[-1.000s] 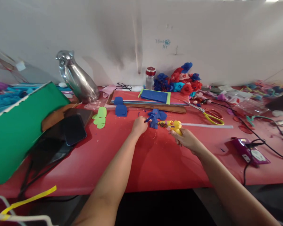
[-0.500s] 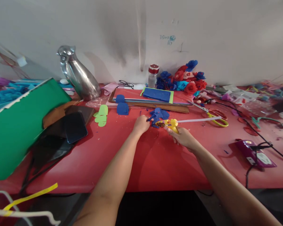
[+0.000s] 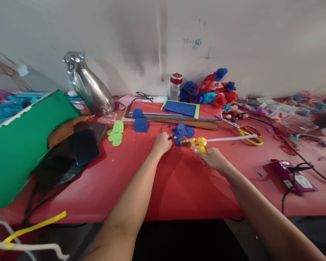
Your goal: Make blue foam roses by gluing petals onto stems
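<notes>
My right hand (image 3: 210, 156) is wrapped round a yellow glue gun (image 3: 199, 143) with a long clear glue stick (image 3: 230, 138) sticking out of its back. Its nozzle end points left, at the blue paper pieces. My left hand (image 3: 163, 143) is closed on a small dark blue piece (image 3: 172, 137) at its fingertips. Just beyond both hands lies a loose pile of blue paper pieces (image 3: 185, 131) on the red table (image 3: 179, 188).
Yellow-handled scissors (image 3: 251, 139) and paper flowers (image 3: 220, 92) lie to the right and back. A purple box (image 3: 293, 176) with black cables sits at the right. Green cutouts (image 3: 116, 133), a phone (image 3: 86, 146), a metal jug (image 3: 93, 88) and a green board (image 3: 29, 152) stand left.
The glue gun and my right hand have shifted very slightly to the right. My left hand stays in nearly the same place, and the view has moved a little.
</notes>
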{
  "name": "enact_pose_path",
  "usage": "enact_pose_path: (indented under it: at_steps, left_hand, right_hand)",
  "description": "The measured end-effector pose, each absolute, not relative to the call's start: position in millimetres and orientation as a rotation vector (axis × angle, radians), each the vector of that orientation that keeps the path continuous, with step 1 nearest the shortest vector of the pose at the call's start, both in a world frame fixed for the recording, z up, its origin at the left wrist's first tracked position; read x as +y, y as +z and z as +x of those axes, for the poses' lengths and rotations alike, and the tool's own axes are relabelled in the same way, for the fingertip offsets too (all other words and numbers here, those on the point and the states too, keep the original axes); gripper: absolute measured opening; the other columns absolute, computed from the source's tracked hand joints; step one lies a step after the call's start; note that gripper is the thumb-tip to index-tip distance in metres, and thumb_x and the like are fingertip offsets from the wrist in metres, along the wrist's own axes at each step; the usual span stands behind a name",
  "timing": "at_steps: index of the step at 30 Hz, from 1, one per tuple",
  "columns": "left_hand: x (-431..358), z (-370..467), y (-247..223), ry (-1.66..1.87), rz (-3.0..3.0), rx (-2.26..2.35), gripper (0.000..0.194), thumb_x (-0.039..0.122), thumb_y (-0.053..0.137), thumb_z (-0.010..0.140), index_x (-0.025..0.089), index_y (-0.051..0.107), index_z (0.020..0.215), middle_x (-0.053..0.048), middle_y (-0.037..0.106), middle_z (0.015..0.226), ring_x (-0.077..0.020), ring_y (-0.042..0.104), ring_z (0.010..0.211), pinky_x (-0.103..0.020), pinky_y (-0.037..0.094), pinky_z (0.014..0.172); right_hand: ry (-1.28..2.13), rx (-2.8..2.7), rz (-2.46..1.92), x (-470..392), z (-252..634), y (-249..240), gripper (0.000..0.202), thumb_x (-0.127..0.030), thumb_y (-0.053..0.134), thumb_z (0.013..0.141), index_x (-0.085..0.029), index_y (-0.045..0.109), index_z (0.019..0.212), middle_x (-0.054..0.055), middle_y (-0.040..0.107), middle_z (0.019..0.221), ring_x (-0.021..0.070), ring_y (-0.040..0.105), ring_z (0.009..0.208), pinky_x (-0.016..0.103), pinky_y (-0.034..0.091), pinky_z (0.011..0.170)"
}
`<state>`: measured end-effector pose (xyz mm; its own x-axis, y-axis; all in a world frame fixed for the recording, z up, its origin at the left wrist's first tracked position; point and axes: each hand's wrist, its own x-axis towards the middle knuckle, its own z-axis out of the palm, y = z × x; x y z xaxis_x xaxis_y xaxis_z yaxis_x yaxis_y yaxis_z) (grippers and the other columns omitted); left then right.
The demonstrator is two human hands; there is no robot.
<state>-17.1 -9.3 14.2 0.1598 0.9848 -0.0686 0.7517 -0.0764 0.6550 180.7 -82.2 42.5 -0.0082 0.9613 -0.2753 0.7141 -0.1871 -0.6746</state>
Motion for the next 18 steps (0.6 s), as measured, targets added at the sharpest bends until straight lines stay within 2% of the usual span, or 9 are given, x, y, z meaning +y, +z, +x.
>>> enact_pose_path:
  at_steps: [8, 13, 15, 18]
  left_hand:
    - [-9, -17, 13, 0.536, 1.912, 1.65, 0.031, 0.014, 0.05, 0.082, 0.02, 0.072, 0.102, -0.01, 0.071, 0.104, -0.0208, 0.065, 0.093, -0.026, 0.047, 0.081]
    - [-8, -18, 11, 0.525, 1.917, 1.653, 0.031, 0.015, 0.05, 0.082, 0.021, 0.072, 0.104, -0.01, 0.07, 0.101, -0.0204, 0.065, 0.092, -0.025, 0.046, 0.08]
    - [-7, -18, 10, 0.519, 1.916, 1.659, 0.031, 0.015, 0.052, 0.081, 0.021, 0.072, 0.104, -0.01, 0.071, 0.101, -0.0209, 0.065, 0.092, -0.025, 0.046, 0.079]
    - [-7, -18, 11, 0.5, 1.902, 1.684, 0.029, 0.017, 0.053, 0.081, 0.022, 0.072, 0.102, -0.011, 0.071, 0.101, -0.0221, 0.065, 0.094, -0.025, 0.046, 0.077]
  right_hand:
    - [0.993, -1.726, -1.911, -85, 193, 38, 0.041, -0.058, 0.051, 0.076, -0.022, 0.044, 0.057, -0.002, 0.05, 0.04, 0.0118, 0.047, 0.037, 0.024, 0.036, 0.044]
    - [0.952, -1.775, -1.942, -88, 195, 40, 0.041, -0.054, 0.05, 0.078, -0.022, 0.044, 0.054, -0.002, 0.048, 0.038, 0.013, 0.049, 0.039, 0.025, 0.037, 0.047]
    - [0.854, -1.827, -1.94, -89, 197, 38, 0.037, -0.051, 0.051, 0.079, -0.022, 0.046, 0.057, -0.001, 0.052, 0.044, 0.0142, 0.052, 0.044, 0.025, 0.037, 0.048]
    - [0.552, -2.001, -1.808, -90, 208, 31, 0.029, -0.047, 0.053, 0.081, -0.022, 0.053, 0.067, 0.004, 0.061, 0.066, 0.0172, 0.058, 0.062, 0.026, 0.041, 0.056]
